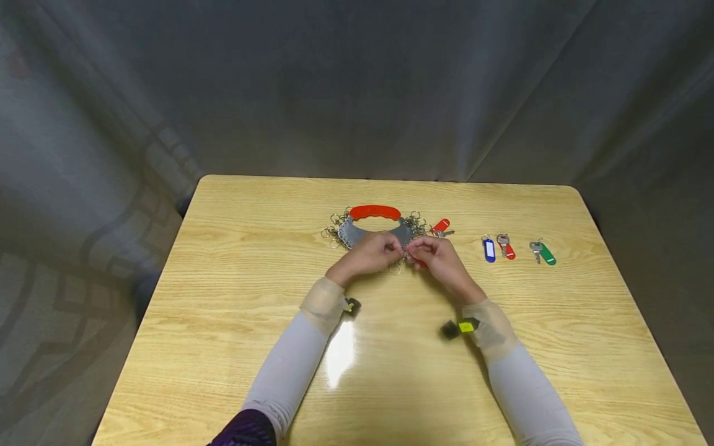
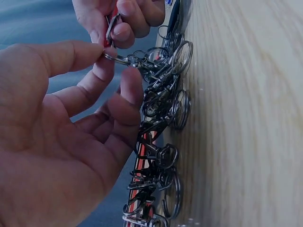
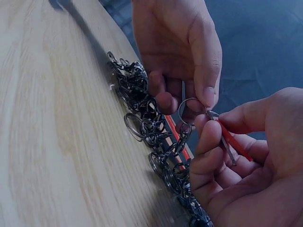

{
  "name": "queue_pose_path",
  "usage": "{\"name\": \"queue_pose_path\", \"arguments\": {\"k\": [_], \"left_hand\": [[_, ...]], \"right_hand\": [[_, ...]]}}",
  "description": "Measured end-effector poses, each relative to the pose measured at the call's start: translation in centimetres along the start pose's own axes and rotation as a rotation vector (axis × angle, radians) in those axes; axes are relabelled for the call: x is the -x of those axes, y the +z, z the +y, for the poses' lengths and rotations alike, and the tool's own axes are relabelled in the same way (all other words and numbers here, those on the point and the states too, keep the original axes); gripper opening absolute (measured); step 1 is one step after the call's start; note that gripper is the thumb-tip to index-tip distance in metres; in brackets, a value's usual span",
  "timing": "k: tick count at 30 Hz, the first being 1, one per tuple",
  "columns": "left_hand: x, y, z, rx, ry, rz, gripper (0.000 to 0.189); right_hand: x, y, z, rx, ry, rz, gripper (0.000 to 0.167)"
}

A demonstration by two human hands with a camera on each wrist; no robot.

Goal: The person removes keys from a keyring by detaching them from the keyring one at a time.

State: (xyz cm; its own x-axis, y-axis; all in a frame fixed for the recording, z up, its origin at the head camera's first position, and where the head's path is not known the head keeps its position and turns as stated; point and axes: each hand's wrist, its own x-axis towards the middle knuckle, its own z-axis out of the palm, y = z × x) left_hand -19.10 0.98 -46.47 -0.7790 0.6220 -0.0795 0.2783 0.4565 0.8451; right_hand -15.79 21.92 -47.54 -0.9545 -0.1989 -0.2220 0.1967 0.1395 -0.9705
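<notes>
My left hand [image 1: 369,254] pinches a split ring [image 3: 180,110] between thumb and index finger. A small clasp links this ring to a grey metal key carrier [image 1: 350,234] with a red handle [image 1: 375,211], which lies on the table with many rings hanging along its curved edge. My right hand [image 1: 444,261] grips a red key tag [image 3: 240,145] and a metal key [image 3: 229,153], their top ends right at the split ring. Both hands meet at the carrier's front right edge.
Another red tag [image 1: 441,225] with a key lies just right of the carrier. Farther right on the wooden table [image 1: 223,297] are a blue tag [image 1: 489,250], a red tag [image 1: 510,252] and a green tag [image 1: 548,254] with keys. Grey curtain [image 1: 334,93] hangs behind.
</notes>
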Motion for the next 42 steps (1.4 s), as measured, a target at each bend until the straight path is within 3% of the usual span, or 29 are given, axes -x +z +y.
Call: {"name": "queue_pose_path", "arguments": {"k": [6, 13, 20, 30, 42], "left_hand": [[0.1, -0.1, 0.0, 0.002, 0.046, -0.015, 0.011], [0.0, 0.0, 0.1, -0.067, 0.128, -0.009, 0.008], [-0.2, 0.2, 0.2, -0.154, 0.166, 0.023, 0.007], [-0.3, 0.4, 0.8, -0.182, 0.164, 0.058, 0.014], [-0.6, 1.1, 0.9, -0.345, 0.181, 0.139, 0.015]], "right_hand": [[0.2, -0.1, -0.4, -0.028, 0.015, 0.033, 0.021], [0.2, -0.2, -0.6, -0.045, 0.017, 0.03, 0.02], [0.4, -0.2, -0.8, -0.041, 0.031, 0.042, 0.019], [0.3, -0.2, -0.8, -0.041, 0.069, 0.061, 0.019], [0.4, 0.0, -0.9, -0.074, 0.072, 0.056, 0.018]]}}
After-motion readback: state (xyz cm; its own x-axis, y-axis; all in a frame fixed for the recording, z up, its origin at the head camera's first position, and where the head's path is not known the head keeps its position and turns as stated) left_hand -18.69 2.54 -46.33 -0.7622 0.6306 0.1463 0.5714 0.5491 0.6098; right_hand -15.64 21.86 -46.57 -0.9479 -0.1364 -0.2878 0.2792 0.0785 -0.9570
